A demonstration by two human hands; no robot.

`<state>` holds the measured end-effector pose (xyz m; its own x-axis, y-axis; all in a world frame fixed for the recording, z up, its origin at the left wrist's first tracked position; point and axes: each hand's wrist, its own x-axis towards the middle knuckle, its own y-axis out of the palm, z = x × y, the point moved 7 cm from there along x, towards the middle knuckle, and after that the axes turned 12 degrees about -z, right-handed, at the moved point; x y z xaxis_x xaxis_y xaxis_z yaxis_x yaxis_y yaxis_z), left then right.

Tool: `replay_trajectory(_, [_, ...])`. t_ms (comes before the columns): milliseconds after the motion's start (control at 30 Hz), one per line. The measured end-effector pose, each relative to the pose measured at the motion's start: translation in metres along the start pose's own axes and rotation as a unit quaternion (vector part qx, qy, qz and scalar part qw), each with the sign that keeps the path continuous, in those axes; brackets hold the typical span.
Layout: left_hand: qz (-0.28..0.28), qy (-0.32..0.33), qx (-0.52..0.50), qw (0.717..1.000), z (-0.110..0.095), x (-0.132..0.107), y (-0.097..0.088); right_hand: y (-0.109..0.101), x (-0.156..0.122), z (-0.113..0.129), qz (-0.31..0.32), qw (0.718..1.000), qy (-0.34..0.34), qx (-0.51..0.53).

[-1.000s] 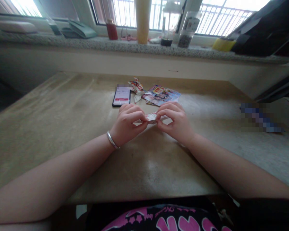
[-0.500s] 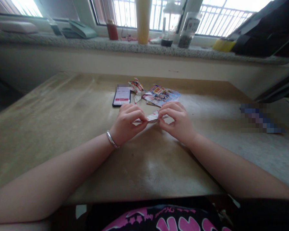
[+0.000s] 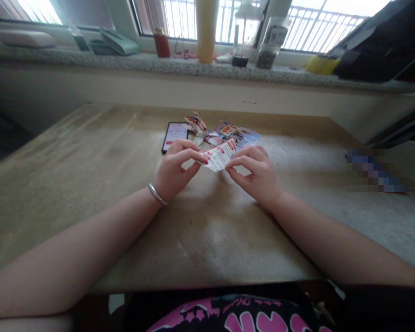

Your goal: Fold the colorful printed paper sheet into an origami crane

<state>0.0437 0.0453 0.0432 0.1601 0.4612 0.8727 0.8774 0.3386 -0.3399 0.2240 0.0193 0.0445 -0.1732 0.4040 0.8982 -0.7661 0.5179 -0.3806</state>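
Between my hands is a folded piece of printed paper [image 3: 217, 157], white with red patches and small print, held up off the table and tilted so its face shows. My left hand [image 3: 178, 168] pinches its left edge between thumb and fingers; a silver bangle circles that wrist. At the paper's lower right corner, my right hand [image 3: 252, 170] has thumb and forefinger closed on it. Just beyond lie a crumpled or folded paper piece [image 3: 198, 125] with red and white print and a stack of colourful printed sheets [image 3: 247, 138], partly hidden by the held paper.
A phone [image 3: 174, 133] with a lit screen lies behind my left hand on the table [image 3: 90, 184]. Far right is a blurred-out flat item [image 3: 375, 170]. The windowsill [image 3: 124, 62] along the back carries a red jar [image 3: 162, 44], a tall yellow cylinder [image 3: 205, 32] and clear containers [image 3: 268, 46].
The paper has turned from nearly edge-on to showing its printed face. My left hand has shifted slightly left and up, while my right hand has barely moved.
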Motion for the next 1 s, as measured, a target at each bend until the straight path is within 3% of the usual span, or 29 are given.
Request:
replay_trajectory(233, [0.009, 0.033, 0.009, 0.999, -0.009, -0.003, 0.003, 0.013, -0.007, -0.006, 0.055, 0.998, 0.029, 0.019])
replay_trajectory(600, [0.106, 0.185, 0.03, 0.977, -0.02, -0.016, 0.015, 0.018, -0.014, -0.02, 0.072, 0.988, 0.134, 0.017])
replay_trajectory(1000, [0.169, 0.076, -0.059, 0.981, -0.011, -0.017, 0.021, 0.02, -0.014, -0.025, 0.09, 0.988, 0.123, 0.008])
